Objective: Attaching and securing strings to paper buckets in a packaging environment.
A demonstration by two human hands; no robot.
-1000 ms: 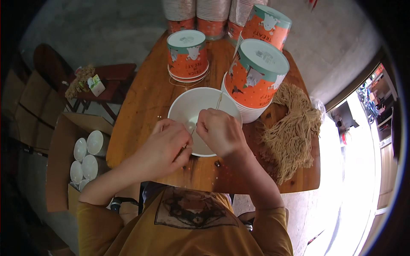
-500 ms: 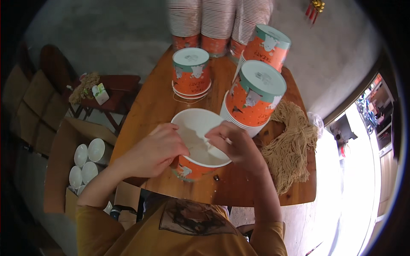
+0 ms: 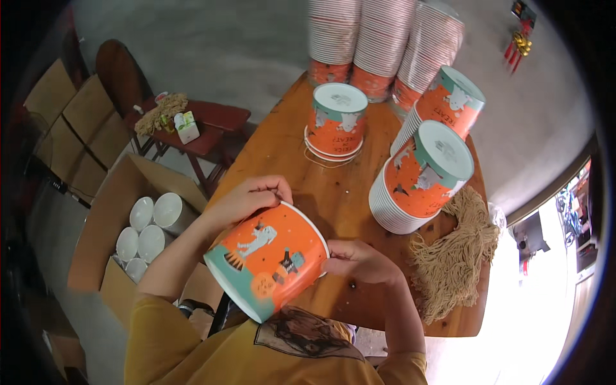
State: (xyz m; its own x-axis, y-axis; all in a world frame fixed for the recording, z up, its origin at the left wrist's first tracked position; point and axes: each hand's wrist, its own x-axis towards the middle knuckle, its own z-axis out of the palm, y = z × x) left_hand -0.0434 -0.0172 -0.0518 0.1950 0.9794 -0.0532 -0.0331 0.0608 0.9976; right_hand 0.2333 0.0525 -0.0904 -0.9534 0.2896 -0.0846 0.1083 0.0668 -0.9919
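Between my hands a paper bucket (image 3: 273,256) is tilted, its open mouth turned away from me and its base toward my shirt. It is orange with a green band and cartoon figures. My left hand (image 3: 247,199) curls over the far part of the white rim, the fingertips partly hidden. My right hand (image 3: 362,260) pinches the rim on the right side, thumb outside; whether a cord is also in it I cannot tell. Beyond, a few nested buckets (image 3: 337,125) stand upside down with thin cord about their rims. A bundle of tan cords (image 3: 455,263) lies right of my right hand.
Two upside-down bucket stacks (image 3: 420,183) stand at the right of the wooden table (image 3: 269,157). Tall wrapped stacks (image 3: 378,45) line its far end. On the left, a cardboard box (image 3: 170,179) holds several white-lined buckets. A red bench (image 3: 221,122) stands behind it.
The bucket has come up off the table and tipped toward me, showing its printed side. My right hand has left its inside and now grips the rim. The view has shifted left.
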